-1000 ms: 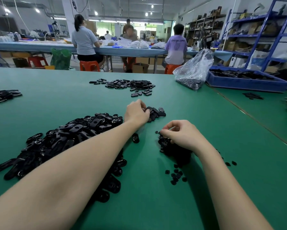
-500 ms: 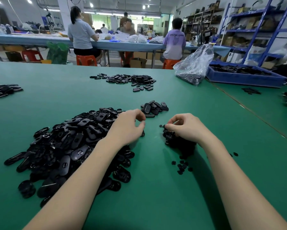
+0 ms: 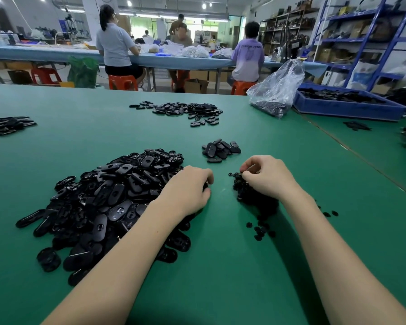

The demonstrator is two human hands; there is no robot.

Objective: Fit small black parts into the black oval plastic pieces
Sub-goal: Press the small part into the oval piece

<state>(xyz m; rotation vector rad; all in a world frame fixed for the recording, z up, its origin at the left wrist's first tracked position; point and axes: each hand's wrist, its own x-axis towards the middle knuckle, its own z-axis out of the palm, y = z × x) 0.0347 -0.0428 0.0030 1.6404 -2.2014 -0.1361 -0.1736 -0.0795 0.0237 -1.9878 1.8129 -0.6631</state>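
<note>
Left hand [image 3: 187, 191] curls on an oval piece [image 3: 206, 184]; right hand [image 3: 265, 175] pinches among small parts [image 3: 240, 184]. Light, stiff, probably slippery: grip edges.

Worktop [image 3: 220, 266]: smooth, matt green covering; a thin seam line runs toward the right edge.
Large pile of oval pieces [image 3: 108, 198]: black moulded plastic, glossy, with bright highlights on the rounded faces.
Small stack of oval pieces [image 3: 220, 148]: the same glossy black plastic.
Small round parts [image 3: 260, 227]: black, duller than the ovals; material cannot be told.
Bag [image 3: 277, 90], near the far right corner: thin clear plastic film, crinkled and shiny.
Tray [image 3: 347, 109], at the far right edge: blue rigid plastic, smooth, low sheen.
Stools [image 3: 123, 82], beyond the far edge: orange-red plastic, smooth.
</note>
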